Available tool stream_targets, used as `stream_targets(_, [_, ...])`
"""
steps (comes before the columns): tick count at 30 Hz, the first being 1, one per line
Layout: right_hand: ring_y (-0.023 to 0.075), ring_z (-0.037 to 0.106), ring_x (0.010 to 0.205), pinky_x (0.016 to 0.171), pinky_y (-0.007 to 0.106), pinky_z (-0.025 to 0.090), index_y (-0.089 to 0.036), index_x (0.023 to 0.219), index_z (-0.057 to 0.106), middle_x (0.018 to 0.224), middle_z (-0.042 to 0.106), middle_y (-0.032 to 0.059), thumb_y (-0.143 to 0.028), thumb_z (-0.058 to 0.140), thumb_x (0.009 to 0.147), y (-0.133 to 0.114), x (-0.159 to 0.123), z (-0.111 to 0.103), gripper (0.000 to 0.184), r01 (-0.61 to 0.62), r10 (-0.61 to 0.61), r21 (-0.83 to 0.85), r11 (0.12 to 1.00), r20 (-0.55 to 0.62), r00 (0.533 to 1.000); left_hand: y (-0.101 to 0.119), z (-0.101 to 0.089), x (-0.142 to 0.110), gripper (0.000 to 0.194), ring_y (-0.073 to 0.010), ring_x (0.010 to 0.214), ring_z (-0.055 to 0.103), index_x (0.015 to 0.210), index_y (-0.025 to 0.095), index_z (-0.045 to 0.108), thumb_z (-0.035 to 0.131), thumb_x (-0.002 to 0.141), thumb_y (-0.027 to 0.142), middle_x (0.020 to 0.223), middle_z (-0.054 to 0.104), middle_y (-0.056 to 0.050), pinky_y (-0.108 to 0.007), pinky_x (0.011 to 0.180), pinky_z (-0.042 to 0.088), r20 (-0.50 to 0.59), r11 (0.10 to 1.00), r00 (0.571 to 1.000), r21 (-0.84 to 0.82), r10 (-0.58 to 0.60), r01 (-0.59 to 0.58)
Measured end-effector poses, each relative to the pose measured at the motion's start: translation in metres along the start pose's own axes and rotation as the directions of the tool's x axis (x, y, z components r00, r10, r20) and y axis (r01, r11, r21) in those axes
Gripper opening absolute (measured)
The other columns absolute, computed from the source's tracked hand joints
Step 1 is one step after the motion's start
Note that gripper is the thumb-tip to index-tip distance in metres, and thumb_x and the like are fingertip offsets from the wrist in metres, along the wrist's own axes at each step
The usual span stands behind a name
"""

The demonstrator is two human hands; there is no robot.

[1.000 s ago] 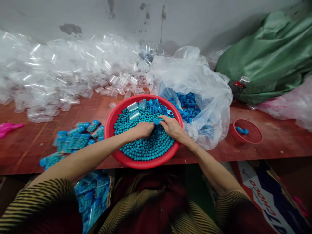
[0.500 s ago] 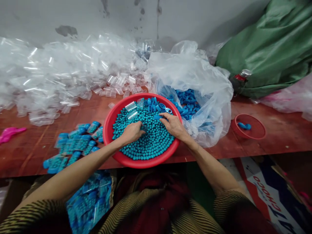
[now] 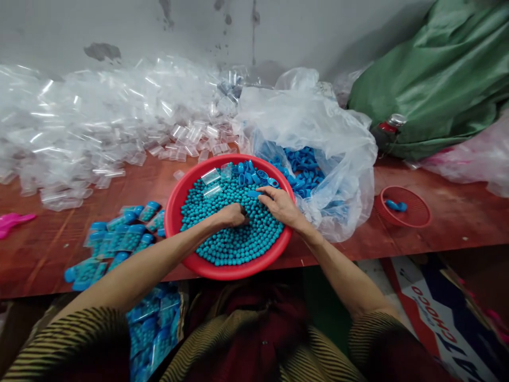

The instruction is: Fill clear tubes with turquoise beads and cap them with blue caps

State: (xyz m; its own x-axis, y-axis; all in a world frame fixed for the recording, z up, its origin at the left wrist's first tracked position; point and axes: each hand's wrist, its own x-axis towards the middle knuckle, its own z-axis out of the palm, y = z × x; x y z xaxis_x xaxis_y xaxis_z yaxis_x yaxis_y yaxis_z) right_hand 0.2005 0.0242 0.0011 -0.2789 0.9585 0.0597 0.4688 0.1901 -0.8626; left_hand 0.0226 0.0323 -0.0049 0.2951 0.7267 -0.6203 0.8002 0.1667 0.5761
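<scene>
A red basin (image 3: 173,204) holds a layer of small blue beads (image 3: 234,246). My left hand (image 3: 231,215) is curled down into the beads near the middle; what its fingers close on, if anything, is hidden. Over the right part of the basin, my right hand (image 3: 280,206) pinches a blue cap (image 3: 253,194) between thumb and fingers. Several more blue caps (image 3: 249,177) lie on the beads at the basin's far side. To their left rest clear plastic tubes (image 3: 210,176).
Bead-filled containers (image 3: 126,236) lie left of the basin. Clear empty tubes (image 3: 79,127) are heaped behind. A plastic bag (image 3: 342,143) of blue caps stands right of the basin, then a small red basket (image 3: 417,212). A green sack (image 3: 429,85) sits far right.
My left hand has moved right and slightly down, deeper into the beads. The right hand keeps its pinch on the blue cap. The whole view has shifted a little.
</scene>
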Motion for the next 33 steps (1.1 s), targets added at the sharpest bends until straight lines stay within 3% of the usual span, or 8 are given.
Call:
stream_targets(3, [0.0113, 0.058, 0.062, 0.055, 0.023, 0.047, -0.017, 0.114, 0.058, 0.079, 0.065, 0.0019, -0.026, 0.046, 0.086, 0.004, 0.003, 0.000, 0.032, -0.089, 0.093, 0.216, 0.972, -0.009, 0.996, -0.004, 0.003, 0.004, 0.020, -0.0114, 0.049, 0.049, 0.061, 0.017, 0.051, 0.061, 0.068, 0.033, 0.055, 0.054, 0.001, -0.024, 0.048, 0.037, 0.048, 0.970, 0.998, -0.242, 0.030, -0.018])
stream_targets(6, [0.0103, 0.056, 0.058, 0.050, 0.021, 0.044, -0.017, 0.115, 0.056, 0.077, 0.063, 0.0012, -0.025, 0.045, 0.085, 0.003, 0.003, 0.000, 0.033, -0.114, 0.117, 0.289, 0.950, 0.009, 0.993, -0.016, -0.003, -0.002, 0.031, -0.0119, 0.059, 0.057, 0.076, 0.016, 0.055, 0.070, 0.064, 0.040, 0.068, 0.059, 0.000, -0.023, 0.052, 0.043, 0.132, 0.795, 0.984, -0.606, 0.118, -0.014])
stream_targets(8, [0.0107, 0.056, 0.060, 0.055, 0.023, 0.046, -0.018, 0.115, 0.057, 0.078, 0.062, 0.0008, -0.025, 0.046, 0.084, 0.002, 0.001, 0.000, 0.034, -0.076, 0.069, 0.248, 0.966, 0.037, 0.997, -0.023, -0.007, -0.008, 0.040, -0.0121, 0.062, 0.058, 0.082, 0.015, 0.056, 0.077, 0.059, 0.040, 0.071, 0.060, 0.000, -0.023, 0.054, 0.044, 0.130, 0.708, 0.979, -0.706, 0.155, -0.018])
stream_targets(16, [0.0151, 0.059, 0.078, 0.075, 0.029, 0.046, -0.017, 0.110, 0.060, 0.085, 0.064, 0.0024, -0.024, 0.047, 0.084, 0.002, -0.003, 0.002, 0.030, 0.032, -0.032, -0.002, 0.999, 0.072, 0.997, -0.026, -0.006, -0.028, 0.041, -0.0121, 0.069, 0.059, 0.086, 0.015, 0.056, 0.073, 0.062, 0.044, 0.078, 0.063, -0.001, -0.021, 0.056, 0.042, -0.013, 0.677, 0.979, -0.720, 0.206, -0.152])
stream_targets(21, [0.0155, 0.058, 0.080, 0.075, 0.029, 0.044, -0.016, 0.106, 0.060, 0.086, 0.063, 0.0028, -0.024, 0.048, 0.085, -0.002, -0.004, 0.001, 0.025, 0.046, -0.044, -0.063, 0.997, 0.035, 0.998, -0.025, -0.003, -0.023, 0.025, -0.0072, 0.044, 0.044, 0.063, 0.015, 0.053, 0.068, 0.065, 0.035, 0.053, 0.053, 0.004, -0.020, 0.042, 0.029, -0.112, 0.882, 0.993, -0.465, 0.034, -0.083])
stream_targets(24, [0.0153, 0.057, 0.079, 0.075, 0.029, 0.044, -0.017, 0.107, 0.060, 0.086, 0.062, 0.0024, -0.025, 0.048, 0.084, -0.001, -0.004, 0.001, 0.027, 0.050, -0.049, -0.064, 0.997, 0.021, 0.999, -0.015, 0.000, -0.008, 0.024, -0.0071, 0.038, 0.040, 0.054, 0.016, 0.050, 0.068, 0.063, 0.029, 0.044, 0.047, 0.005, -0.021, 0.040, 0.030, -0.109, 0.933, 0.994, -0.360, -0.018, -0.023])
stream_targets(29, [0.0138, 0.056, 0.071, 0.067, 0.027, 0.046, -0.017, 0.111, 0.059, 0.079, 0.060, 0.0009, -0.027, 0.046, 0.084, 0.009, 0.001, 0.002, 0.032, 0.003, -0.001, 0.057, 0.998, -0.038, 0.999, 0.000, 0.001, 0.008, 0.026, -0.0102, 0.044, 0.050, 0.064, 0.016, 0.053, 0.068, 0.065, 0.038, 0.052, 0.055, 0.003, -0.022, 0.043, 0.033, -0.046, 0.893, 0.999, -0.450, 0.005, -0.025])
stream_targets(33, [0.0121, 0.057, 0.062, 0.054, 0.023, 0.045, -0.016, 0.106, 0.055, 0.074, 0.058, -0.0002, -0.025, 0.046, 0.082, 0.009, 0.003, 0.002, 0.027, -0.081, 0.078, 0.197, 0.977, 0.026, 0.997, -0.009, -0.007, -0.004, 0.033, -0.0093, 0.059, 0.054, 0.077, 0.016, 0.056, 0.070, 0.063, 0.042, 0.067, 0.059, 0.002, -0.021, 0.055, 0.038, -0.013, 0.759, 0.982, -0.632, 0.191, -0.156])
